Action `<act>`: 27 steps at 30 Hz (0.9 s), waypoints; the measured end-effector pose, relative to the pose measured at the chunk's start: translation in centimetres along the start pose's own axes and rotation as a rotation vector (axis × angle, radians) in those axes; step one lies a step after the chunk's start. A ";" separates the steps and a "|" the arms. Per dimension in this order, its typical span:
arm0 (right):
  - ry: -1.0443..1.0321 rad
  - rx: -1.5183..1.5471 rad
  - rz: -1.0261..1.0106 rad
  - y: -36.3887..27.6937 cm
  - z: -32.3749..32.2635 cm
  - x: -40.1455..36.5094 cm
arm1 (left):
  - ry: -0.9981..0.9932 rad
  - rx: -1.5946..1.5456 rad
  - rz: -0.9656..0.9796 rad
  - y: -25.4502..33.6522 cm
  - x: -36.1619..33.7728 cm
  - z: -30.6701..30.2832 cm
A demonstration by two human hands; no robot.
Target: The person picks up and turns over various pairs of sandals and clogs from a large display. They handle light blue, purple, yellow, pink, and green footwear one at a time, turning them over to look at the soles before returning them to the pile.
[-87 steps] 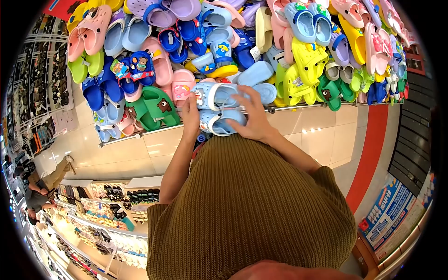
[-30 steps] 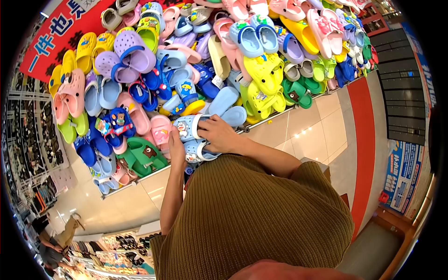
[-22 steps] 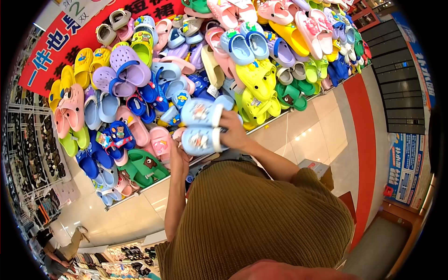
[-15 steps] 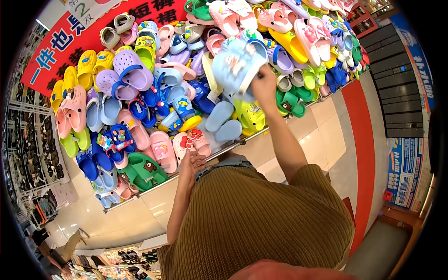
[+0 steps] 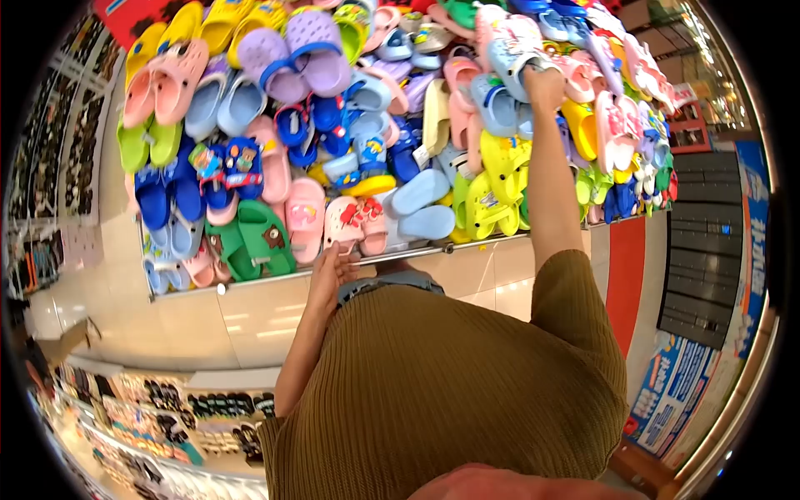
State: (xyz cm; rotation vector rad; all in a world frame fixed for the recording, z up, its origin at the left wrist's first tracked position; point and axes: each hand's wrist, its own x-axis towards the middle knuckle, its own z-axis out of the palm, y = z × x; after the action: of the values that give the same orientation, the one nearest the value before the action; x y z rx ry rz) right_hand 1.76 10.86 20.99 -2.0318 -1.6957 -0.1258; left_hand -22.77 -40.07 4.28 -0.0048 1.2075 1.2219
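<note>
My right hand (image 5: 544, 86) reaches far over the display, its fingers closed at the heel of a light blue clog (image 5: 510, 57). That clog lies among pink clogs, and another light blue clog (image 5: 493, 107) sits just in front of it. Below my forearm are yellow-green clogs (image 5: 493, 204). My left hand (image 5: 333, 268) rests low at the front rail, fingers loosely apart, with its fingertips right at a pink clog with a red bow (image 5: 343, 223). Beside that pair lie a pink slide (image 5: 305, 218) and plain light blue slides (image 5: 427, 222).
The rack's metal front rail (image 5: 400, 257) runs before my body. Green bear slides (image 5: 265, 237) and purple clogs (image 5: 319, 54) lie to the left. Shelves of footwear (image 5: 71, 108) stand at far left, dark lockers (image 5: 705, 246) at right, and a red floor stripe (image 5: 627, 267) between.
My right hand has carried the light blue clog from above the front of the display to farther back, down among the other shoes. The view has turned; my left hand stays by the rail.
</note>
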 end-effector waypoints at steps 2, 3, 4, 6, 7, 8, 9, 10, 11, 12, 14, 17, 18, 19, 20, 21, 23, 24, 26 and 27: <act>-0.073 0.027 -0.052 0.9 0.1 1.0 | 0.015 -0.014 -0.005 0.3 -0.5 -0.3; -0.151 0.062 -0.092 1.6 0.1 1.9 | 0.023 -0.018 -0.012 0.4 -0.7 -0.4; -0.218 0.065 -0.150 1.9 -0.9 2.0 | 0.027 -0.022 -0.017 0.3 -0.8 -0.5; -0.204 0.083 -0.259 2.3 -2.6 0.8 | 0.035 -0.029 -0.024 0.3 -0.6 -0.9; -0.140 0.121 -0.314 2.5 -3.5 -0.4 | 0.039 -0.030 -0.028 0.4 -0.5 -1.1; -0.026 0.190 -0.322 2.6 -4.1 -2.0 | 0.039 -0.026 -0.026 0.4 -0.4 -1.2; 0.087 0.257 -0.324 2.3 -4.9 -4.4 | 0.039 -0.026 -0.022 0.5 -0.3 -1.2; 0.140 0.391 -0.399 1.5 -6.3 -7.9 | 0.039 -0.023 -0.024 0.5 -0.3 -1.3; 0.124 0.474 -0.464 1.4 -6.6 -10.7 | 0.036 -0.018 -0.021 0.7 -0.2 -1.2; -0.014 0.388 -0.490 1.9 -6.4 -13.9 | 0.032 -0.022 -0.035 0.8 -0.1 -1.0; -0.323 0.458 -0.375 3.3 -3.3 -22.0 | 0.027 -0.013 -0.043 1.0 0.1 -0.6; -0.706 0.285 -0.380 7.1 0.7 -31.0 | 0.013 0.017 -0.038 1.6 0.0 0.4; -0.752 0.258 -0.389 7.4 0.8 -33.3 | 0.010 0.032 -0.035 1.8 0.0 0.6; -0.754 0.195 -0.378 7.4 0.5 -34.4 | 0.005 0.089 -0.017 1.9 0.1 0.9; -0.755 0.130 -0.365 7.6 0.3 -35.3 | -0.004 0.147 0.000 1.8 0.4 1.4; -0.754 0.062 -0.350 7.7 0.2 -35.8 | -0.016 0.203 0.016 1.7 0.7 2.1; -0.728 0.023 -0.321 8.0 0.5 -36.3 | -0.138 0.323 0.102 1.2 2.1 3.7; -0.725 -0.003 -0.317 8.0 0.4 -36.1 | -0.200 0.434 0.183 0.2 3.5 4.5; -0.717 0.002 -0.301 8.7 1.0 -35.5 | -0.287 0.701 0.352 -0.4 5.5 6.8; -0.706 0.006 -0.305 9.5 1.7 -35.4 | -0.308 0.857 0.435 -0.6 6.0 8.2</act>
State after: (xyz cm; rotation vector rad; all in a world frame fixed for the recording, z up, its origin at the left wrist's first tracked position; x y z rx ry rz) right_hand 2.37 -21.40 3.44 -1.9146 -2.4077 0.5597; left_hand -17.55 -31.37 3.28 1.0861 1.4051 0.9265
